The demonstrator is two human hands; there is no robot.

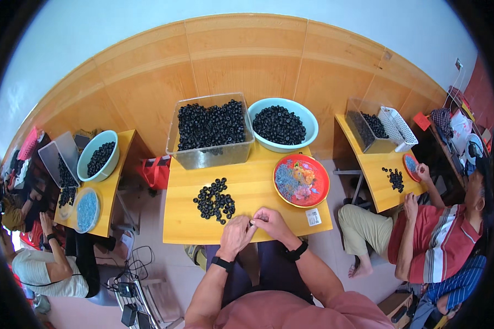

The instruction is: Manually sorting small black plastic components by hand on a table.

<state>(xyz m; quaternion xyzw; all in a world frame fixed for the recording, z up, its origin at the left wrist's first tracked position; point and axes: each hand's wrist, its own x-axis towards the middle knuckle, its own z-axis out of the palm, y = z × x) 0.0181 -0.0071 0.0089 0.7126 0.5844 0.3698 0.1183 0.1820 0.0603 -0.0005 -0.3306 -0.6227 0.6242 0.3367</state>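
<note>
Over the near edge of the yellow table (252,189), my two hands meet. My left hand (236,237) is closed, its fingertips pinching a small black round part (251,223). Touching it from the other side, my right hand (272,223) is also closed in a pinch; what its fingertips hold is too small to make out. A loose pile of black ring-shaped parts (214,200) lies just beyond my left hand. Beyond my right hand sits a red flowered tray (325,186) with small blue-grey pieces (287,180) in it, too fine to name.
At the table's back stand a clear plastic bin (214,159) and a light blue basin (313,123), both full of black parts. A white label (313,217) lies near the right corner. People work at side tables, left (118,181) and right (362,164). Cables (137,263) hang low left.
</note>
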